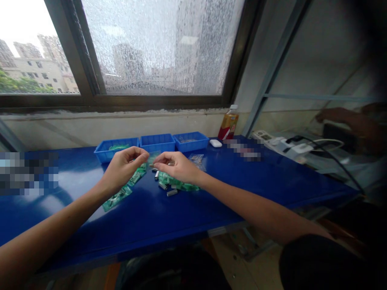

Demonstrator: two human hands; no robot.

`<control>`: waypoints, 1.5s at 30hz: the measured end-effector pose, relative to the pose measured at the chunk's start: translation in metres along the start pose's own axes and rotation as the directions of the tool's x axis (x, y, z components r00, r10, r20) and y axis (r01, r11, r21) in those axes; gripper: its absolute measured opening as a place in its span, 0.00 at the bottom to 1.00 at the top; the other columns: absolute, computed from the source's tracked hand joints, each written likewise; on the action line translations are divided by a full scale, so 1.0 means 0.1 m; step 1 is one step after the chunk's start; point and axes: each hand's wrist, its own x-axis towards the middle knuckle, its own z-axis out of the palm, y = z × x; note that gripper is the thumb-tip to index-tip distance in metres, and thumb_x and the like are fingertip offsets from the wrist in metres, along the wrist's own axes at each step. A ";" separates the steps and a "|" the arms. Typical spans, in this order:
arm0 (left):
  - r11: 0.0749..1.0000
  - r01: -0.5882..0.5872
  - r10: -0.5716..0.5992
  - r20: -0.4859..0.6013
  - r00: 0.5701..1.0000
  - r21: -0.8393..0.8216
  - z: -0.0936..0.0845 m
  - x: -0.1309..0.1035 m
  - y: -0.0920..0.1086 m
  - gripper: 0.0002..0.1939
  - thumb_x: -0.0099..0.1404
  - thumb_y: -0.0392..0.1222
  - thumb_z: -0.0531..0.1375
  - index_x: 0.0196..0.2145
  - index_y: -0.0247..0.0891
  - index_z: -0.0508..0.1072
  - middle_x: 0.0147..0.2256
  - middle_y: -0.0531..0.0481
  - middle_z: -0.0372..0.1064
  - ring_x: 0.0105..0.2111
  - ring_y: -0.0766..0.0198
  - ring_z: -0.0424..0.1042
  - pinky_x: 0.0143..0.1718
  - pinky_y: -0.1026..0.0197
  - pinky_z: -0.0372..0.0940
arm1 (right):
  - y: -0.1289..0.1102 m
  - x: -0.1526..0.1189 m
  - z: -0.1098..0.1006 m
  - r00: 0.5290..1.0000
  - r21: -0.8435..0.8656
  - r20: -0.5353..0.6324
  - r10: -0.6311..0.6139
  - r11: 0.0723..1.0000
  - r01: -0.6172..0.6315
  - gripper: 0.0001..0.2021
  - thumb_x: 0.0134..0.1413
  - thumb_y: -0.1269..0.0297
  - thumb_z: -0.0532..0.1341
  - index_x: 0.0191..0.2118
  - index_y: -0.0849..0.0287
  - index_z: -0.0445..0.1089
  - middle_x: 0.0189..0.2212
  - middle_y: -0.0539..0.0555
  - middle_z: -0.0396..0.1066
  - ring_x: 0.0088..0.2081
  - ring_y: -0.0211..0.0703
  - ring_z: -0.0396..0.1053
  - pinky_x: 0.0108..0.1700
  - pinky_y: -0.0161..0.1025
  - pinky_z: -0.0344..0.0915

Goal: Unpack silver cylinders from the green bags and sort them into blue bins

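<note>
Above the blue table, my left hand (124, 166) has its thumb and fingers pinched on the edge of a small clear bag (153, 158). My right hand (175, 166) is closed close by on the bag's other side, its fingertips around something small that I cannot make out. Under and beside my right hand lies a pile of green packets (181, 184), with several small metal cylinders (172, 193) at its near edge. More green packets (117, 197) lie in a line below my left hand.
Three blue trays (157, 141) stand along the wall. A drink bottle (229, 124), a white case (215, 143) and a clear bag of small parts (198, 160) are at the right. Another person's hand (338, 115) shows at far right.
</note>
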 end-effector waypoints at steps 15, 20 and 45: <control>0.970 0.160 -0.136 0.142 0.981 -0.181 0.06 0.02 -0.02 0.13 0.57 0.49 0.58 0.30 0.34 0.68 0.22 0.52 0.66 0.24 0.67 0.66 0.28 0.64 0.60 | -0.02 0.05 -0.05 0.975 0.159 -0.219 0.041 0.987 -0.006 0.09 0.50 0.61 0.58 0.28 0.62 0.65 0.20 0.47 0.62 0.21 0.31 0.59 0.23 0.31 0.57; 0.902 0.352 -0.293 0.246 0.924 -0.249 0.08 -0.02 -0.02 0.20 0.60 0.55 0.53 0.28 0.33 0.67 0.22 0.52 0.66 0.23 0.67 0.65 0.27 0.64 0.58 | 0.01 0.03 -0.06 0.977 0.041 -0.213 -0.011 0.999 0.020 0.08 0.52 0.62 0.56 0.31 0.62 0.66 0.19 0.47 0.63 0.19 0.31 0.58 0.21 0.31 0.55; 0.878 -0.355 0.185 0.457 0.870 0.322 0.14 -0.10 -0.09 0.09 0.63 0.43 0.52 0.37 0.37 0.68 0.30 0.51 0.68 0.30 0.65 0.66 0.32 0.63 0.60 | 0.14 0.15 -1.00 0.543 -0.623 -0.663 -0.516 0.782 -0.017 0.08 0.55 0.63 0.53 0.40 0.58 0.61 0.31 0.53 0.66 0.32 0.40 0.66 0.35 0.38 0.64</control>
